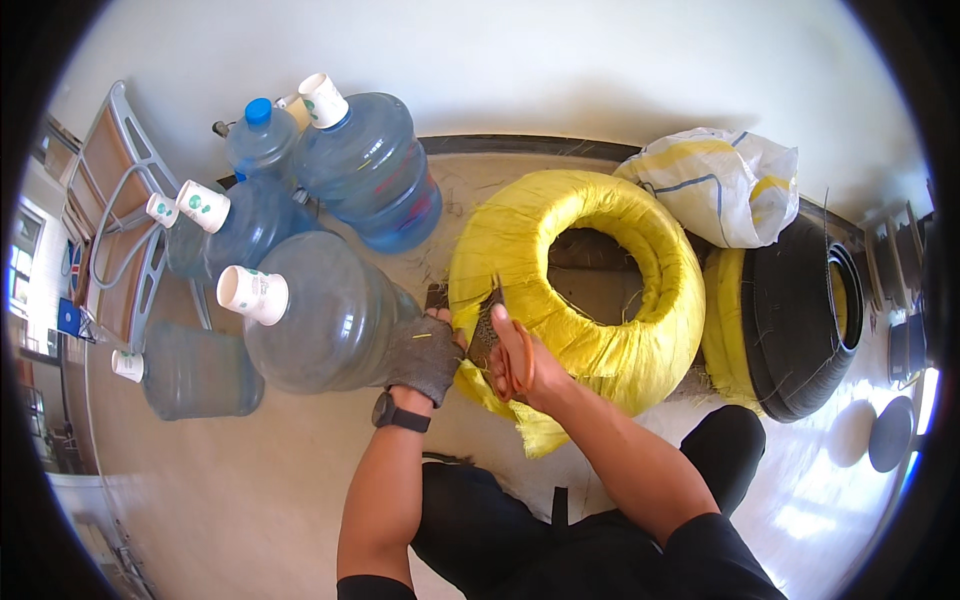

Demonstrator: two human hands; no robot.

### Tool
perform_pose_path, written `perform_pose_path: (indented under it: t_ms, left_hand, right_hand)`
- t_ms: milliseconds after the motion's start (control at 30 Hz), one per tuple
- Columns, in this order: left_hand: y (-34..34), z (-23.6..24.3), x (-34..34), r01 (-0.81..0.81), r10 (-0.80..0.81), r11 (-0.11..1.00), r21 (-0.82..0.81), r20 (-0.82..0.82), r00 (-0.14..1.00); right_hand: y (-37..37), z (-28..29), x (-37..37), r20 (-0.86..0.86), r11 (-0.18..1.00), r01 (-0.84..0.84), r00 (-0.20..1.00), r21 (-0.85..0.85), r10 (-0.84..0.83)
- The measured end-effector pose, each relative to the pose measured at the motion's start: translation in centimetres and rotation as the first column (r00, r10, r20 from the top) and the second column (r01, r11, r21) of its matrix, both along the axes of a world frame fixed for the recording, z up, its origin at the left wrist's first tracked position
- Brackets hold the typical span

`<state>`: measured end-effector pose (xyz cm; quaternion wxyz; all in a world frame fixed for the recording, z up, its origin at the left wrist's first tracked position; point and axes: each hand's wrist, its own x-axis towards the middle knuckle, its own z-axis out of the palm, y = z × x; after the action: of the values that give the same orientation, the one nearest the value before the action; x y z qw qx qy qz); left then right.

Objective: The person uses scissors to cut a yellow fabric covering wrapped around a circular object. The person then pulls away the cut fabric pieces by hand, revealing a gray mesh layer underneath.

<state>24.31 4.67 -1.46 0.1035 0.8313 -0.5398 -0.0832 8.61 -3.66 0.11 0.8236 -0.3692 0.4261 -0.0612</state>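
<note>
A thick ring-shaped bundle stands before me, wound in yellow woven plastic wrapping [625, 375]. The wrapping is slit at the near left side, where dark material shows and a loose flap [543, 432] hangs down. My right hand [545, 378] grips scissors by their orange handles [528, 352], with the blades pointing away from me at the slit. In a grey fingerless glove, my left hand [425, 355] is closed at the left edge of the slit and appears to pinch the wrapping there. Its fingertips are partly hidden.
Several large water jugs [320, 330] stand at the left, some topped with paper cups [252, 294]; one jug [200, 370] lies sideways. A folding chair [125, 220] is behind them. Right are a white woven sack [725, 180] and a black ring-shaped roll [795, 320] partly wrapped yellow.
</note>
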Motion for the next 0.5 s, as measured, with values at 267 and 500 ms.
perform_pose_path:
  t_ms: [267, 500]
  left_hand:
    - [-2.6, -2.4, 0.4, 0.096, -0.094, 0.989, 0.108, -0.025, 0.995]
    - [-0.7, -2.6, 1.8, 0.041, -0.040, 0.999, 0.018, -0.047, 0.998]
  right_hand:
    - [0.1, 1.8, -4.8, -0.083, 0.894, -0.393, 0.920, -0.216, 0.384]
    - [1.1, -0.9, -4.4, -0.140, 0.919, -0.386, 0.917, -0.077, 0.373]
